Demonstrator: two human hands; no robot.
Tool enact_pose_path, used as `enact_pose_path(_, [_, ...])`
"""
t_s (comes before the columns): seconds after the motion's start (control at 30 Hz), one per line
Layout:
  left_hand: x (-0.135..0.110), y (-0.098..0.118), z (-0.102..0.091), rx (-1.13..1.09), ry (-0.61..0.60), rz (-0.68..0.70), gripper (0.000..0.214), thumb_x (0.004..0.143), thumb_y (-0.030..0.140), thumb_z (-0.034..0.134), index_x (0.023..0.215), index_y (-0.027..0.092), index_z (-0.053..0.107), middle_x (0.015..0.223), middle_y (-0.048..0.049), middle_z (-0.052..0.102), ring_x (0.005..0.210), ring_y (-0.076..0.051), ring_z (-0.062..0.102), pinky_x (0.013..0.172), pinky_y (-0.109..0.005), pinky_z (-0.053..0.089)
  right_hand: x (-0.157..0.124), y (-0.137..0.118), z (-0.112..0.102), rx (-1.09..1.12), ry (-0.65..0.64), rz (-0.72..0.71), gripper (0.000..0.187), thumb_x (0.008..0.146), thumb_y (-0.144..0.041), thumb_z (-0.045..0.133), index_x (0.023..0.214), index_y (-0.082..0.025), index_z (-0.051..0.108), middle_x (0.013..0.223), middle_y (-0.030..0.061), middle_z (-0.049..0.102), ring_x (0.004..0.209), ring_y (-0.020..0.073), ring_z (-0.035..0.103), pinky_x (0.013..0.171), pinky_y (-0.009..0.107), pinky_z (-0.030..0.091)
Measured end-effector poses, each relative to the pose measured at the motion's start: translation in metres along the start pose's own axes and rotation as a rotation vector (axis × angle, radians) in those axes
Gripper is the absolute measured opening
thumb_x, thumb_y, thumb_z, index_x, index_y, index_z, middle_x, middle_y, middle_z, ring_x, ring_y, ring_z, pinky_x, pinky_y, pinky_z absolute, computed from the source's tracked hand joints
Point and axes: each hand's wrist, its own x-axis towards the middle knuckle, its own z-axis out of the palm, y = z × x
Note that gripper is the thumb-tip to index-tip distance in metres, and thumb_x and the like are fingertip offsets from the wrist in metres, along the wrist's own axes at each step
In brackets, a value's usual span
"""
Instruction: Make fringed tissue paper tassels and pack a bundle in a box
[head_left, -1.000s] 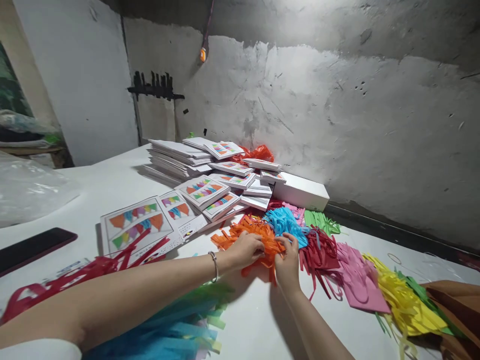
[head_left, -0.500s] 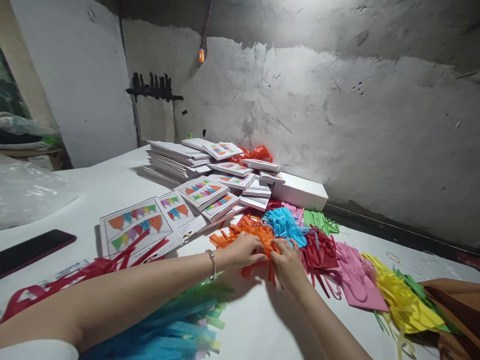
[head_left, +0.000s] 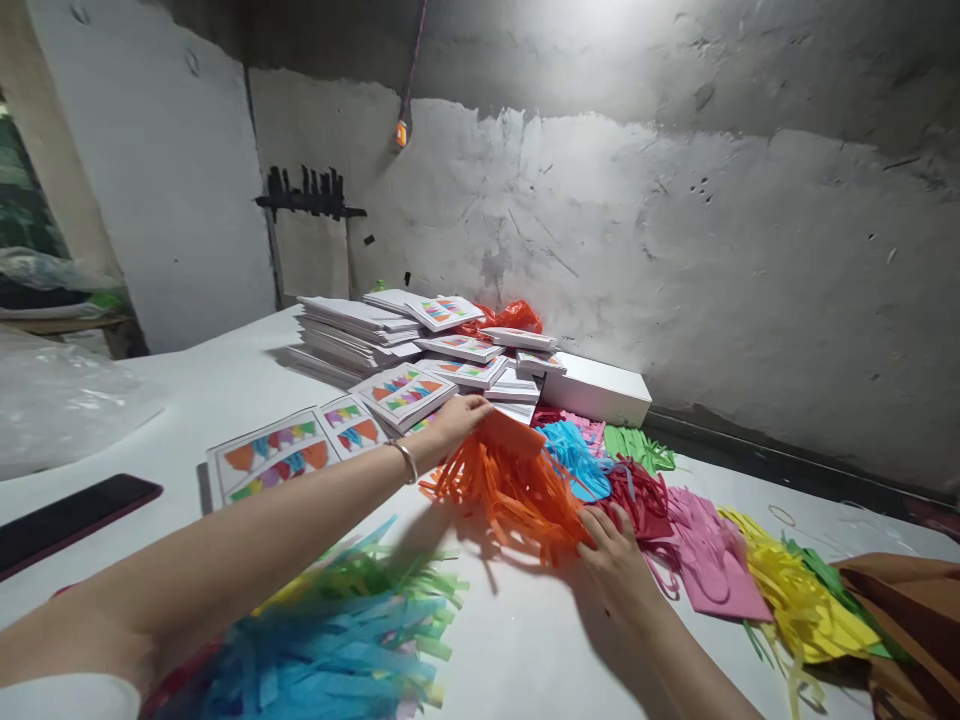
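Observation:
My left hand grips the uncut top edge of an orange paper tassel fringe and holds it up, its cut strips hanging down and to the right. At the strips' right-hand ends, my right hand has its fingers curled against the paper; the fingertips are partly hidden. Just behind lie a blue fringe and a dark red fringe. Under my left forearm, near the front edge, rests a layered bundle of blue, green and yellow fringes.
Stacks of printed cards stand at the back, by a white box and a red plastic bag. Pink, yellow and brown paper line the right side. A phone and clear plastic lie left.
My left hand has raised the orange fringe by its top edge, moving up and left. My right hand has shifted right and toward me. Red strips by my left forearm are now mostly out of sight.

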Motion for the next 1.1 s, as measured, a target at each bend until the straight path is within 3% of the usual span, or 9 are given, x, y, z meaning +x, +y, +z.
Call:
enact_pose_path(0.2, [0.050,0.023,-0.045,0.009,0.275,-0.113,0.031,0.099,0.035,0.061,0.121,0.015,0.061,0.115,-0.0084,0.066,0.095,-0.021,0.067,0.081,-0.039,0.059,-0.055,0.017,-0.025,-0.042,0.058,0.127,0.023,0.078,-0.003,0.057,0.072,-0.024,0.067,0.121,0.0090,0.072,0.117,0.0286,0.060,0.112,0.051,0.028])
enact_pose_path(0.33, [0.054,0.045,-0.046,0.100,0.283,-0.033,0.031,0.098,0.036,0.061,0.121,0.015,0.062,0.118,-0.0084,0.065,0.100,-0.023,0.066,0.086,-0.043,0.057,-0.074,0.020,-0.057,-0.047,0.062,0.187,0.026,0.085,-0.007,0.052,0.070,-0.024,0.065,0.128,0.0095,0.068,0.123,0.0310,0.057,0.107,0.055,0.034])
enact_pose_path(0.43, [0.022,0.066,-0.018,0.175,0.160,0.130,0.034,0.094,0.035,0.065,0.122,0.015,0.061,0.124,-0.0116,0.063,0.110,-0.027,0.062,0.095,-0.048,0.051,-0.077,0.013,-0.083,-0.022,0.097,0.240,0.026,0.089,-0.010,0.053,0.068,-0.024,0.063,0.132,0.0101,0.065,0.127,0.0310,0.055,0.108,0.059,0.034])
enact_pose_path(0.53, [-0.041,0.094,0.030,0.219,-0.083,0.377,0.052,0.079,0.039,0.080,0.123,0.017,0.063,0.126,-0.0144,0.063,0.116,-0.031,0.059,0.101,-0.047,0.045,-0.070,0.000,-0.112,-0.004,0.158,0.220,0.024,0.090,-0.011,0.052,0.073,-0.023,0.063,0.134,0.0103,0.063,0.130,0.0299,0.053,0.107,0.058,0.037])
enact_pose_path(0.6, [-0.089,0.116,0.060,0.226,-0.280,0.557,0.066,0.064,0.044,0.090,0.122,0.027,0.064,0.126,-0.0065,0.066,0.118,-0.029,0.059,0.105,-0.042,0.042,-0.062,-0.013,-0.133,0.004,0.190,0.148,0.019,0.091,-0.010,0.053,0.084,-0.023,0.065,0.136,0.0102,0.061,0.132,0.0289,0.051,0.108,0.054,0.038])
enact_pose_path(0.7, [-0.144,0.148,0.087,0.311,-0.469,0.923,0.065,0.078,0.043,0.079,0.135,0.025,0.053,0.127,-0.0087,0.065,0.119,-0.028,0.055,0.108,-0.043,0.034,-0.052,-0.036,-0.164,0.084,0.214,0.027,0.018,0.093,-0.009,0.053,0.103,-0.020,0.063,0.125,0.0116,0.066,0.125,0.0261,0.056,0.109,0.047,0.040])
enact_pose_path(0.8, [-0.170,0.173,0.086,0.455,-0.459,1.035,0.011,0.095,0.028,0.059,0.102,0.021,0.063,0.093,-0.0060,0.070,0.093,-0.023,0.059,0.098,-0.041,0.035,-0.051,-0.059,-0.188,0.253,0.184,0.035,0.017,0.094,-0.009,0.050,0.102,-0.019,0.061,0.100,0.0081,0.070,0.098,0.0209,0.064,0.094,0.037,0.050])
enact_pose_path(0.93, [-0.185,0.191,0.063,0.511,-0.439,1.068,0.016,0.091,0.021,0.056,0.075,0.021,0.055,0.076,-0.0020,0.064,0.079,-0.020,0.055,0.090,-0.038,0.036,-0.058,-0.081,-0.201,0.389,0.018,0.226,0.008,0.089,-0.016,0.060,0.095,-0.020,0.063,0.081,0.0026,0.070,0.070,0.0196,0.061,0.066,0.032,0.049])
enact_pose_path(1.1, [-0.213,0.195,0.048,0.422,-0.532,0.897,0.015,0.082,0.028,0.069,0.088,0.022,0.056,0.089,-0.0015,0.067,0.084,-0.019,0.059,0.089,-0.035,0.039,-0.064,-0.089,-0.213,0.446,-0.056,0.301,0.023,0.087,-0.008,0.055,0.087,-0.024,0.073,0.079,0.0006,0.073,0.075,0.0190,0.064,0.074,0.031,0.048])
